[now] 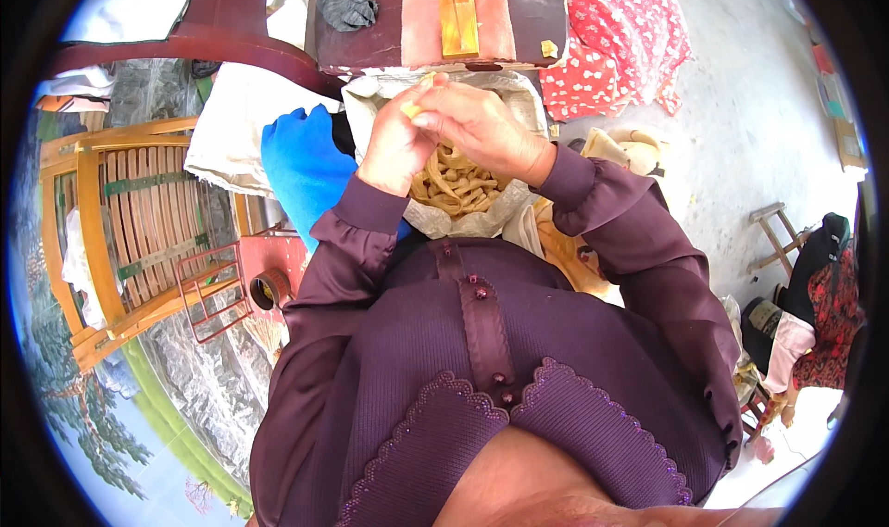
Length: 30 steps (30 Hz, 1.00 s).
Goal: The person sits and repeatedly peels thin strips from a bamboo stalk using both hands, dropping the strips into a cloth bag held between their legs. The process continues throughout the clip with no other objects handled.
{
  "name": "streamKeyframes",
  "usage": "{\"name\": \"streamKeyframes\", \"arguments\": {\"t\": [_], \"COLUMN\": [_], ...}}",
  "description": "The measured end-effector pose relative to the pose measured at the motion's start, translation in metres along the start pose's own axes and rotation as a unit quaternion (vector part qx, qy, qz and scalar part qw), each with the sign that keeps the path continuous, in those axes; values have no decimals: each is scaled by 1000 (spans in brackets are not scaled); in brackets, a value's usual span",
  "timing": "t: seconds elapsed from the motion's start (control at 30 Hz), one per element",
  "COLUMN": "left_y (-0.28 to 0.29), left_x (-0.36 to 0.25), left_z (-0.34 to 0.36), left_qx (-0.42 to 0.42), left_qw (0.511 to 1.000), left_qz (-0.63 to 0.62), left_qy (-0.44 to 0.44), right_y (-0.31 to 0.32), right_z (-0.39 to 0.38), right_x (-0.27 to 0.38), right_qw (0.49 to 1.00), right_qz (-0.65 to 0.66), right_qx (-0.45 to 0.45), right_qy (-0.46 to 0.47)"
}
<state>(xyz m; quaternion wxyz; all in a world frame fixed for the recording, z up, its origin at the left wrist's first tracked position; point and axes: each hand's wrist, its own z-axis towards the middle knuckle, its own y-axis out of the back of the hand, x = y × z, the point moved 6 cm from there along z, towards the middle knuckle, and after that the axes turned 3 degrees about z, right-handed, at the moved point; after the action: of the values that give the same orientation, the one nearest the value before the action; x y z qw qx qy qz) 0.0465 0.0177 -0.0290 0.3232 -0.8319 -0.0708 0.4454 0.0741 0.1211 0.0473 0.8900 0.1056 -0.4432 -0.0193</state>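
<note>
My left hand [396, 138] and my right hand [482, 129] are raised together, fingers closed round a small pale yellow piece [413, 106], mostly hidden between them. Beneath them is a white lined sack [505, 212] holding many pale tan strips [449, 182]. Just beyond my hands stands a dark bench [352, 45] with a pink pad [417, 36], a yellow wooden block [458, 31] on top and a crumpled grey cloth [347, 4].
Blue cloth [301, 166] and white cloth [236, 119] lie left, near a wooden slatted frame [139, 240] and red metal rack [199, 319]. Right are red floral fabric [611, 36], a small stool [778, 240] and another person's hand [785, 411] beside dark-red patterned clothing.
</note>
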Motion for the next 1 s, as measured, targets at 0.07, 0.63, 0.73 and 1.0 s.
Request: {"name": "streamKeyframes", "arguments": {"t": [0.07, 0.63, 0.73, 1.0], "left_y": [-2, -61, -62, -43], "left_x": [1, -63, -65, -54], "left_z": [-3, -52, -47, -23], "left_qx": [-35, -127, -113, -89], "left_qw": [998, 592, 700, 777], "left_qz": [54, 579, 495, 489], "left_qy": [16, -546, -502, -387], "right_y": [-8, -6, 0, 24], "right_z": [-10, -3, 1, 14], "right_x": [-30, -36, -32, 0], "right_qw": [965, 676, 754, 992], "right_qz": [168, 613, 504, -82], "right_qx": [26, 18, 14, 34], "right_qy": [-201, -409, -420, -93]}}
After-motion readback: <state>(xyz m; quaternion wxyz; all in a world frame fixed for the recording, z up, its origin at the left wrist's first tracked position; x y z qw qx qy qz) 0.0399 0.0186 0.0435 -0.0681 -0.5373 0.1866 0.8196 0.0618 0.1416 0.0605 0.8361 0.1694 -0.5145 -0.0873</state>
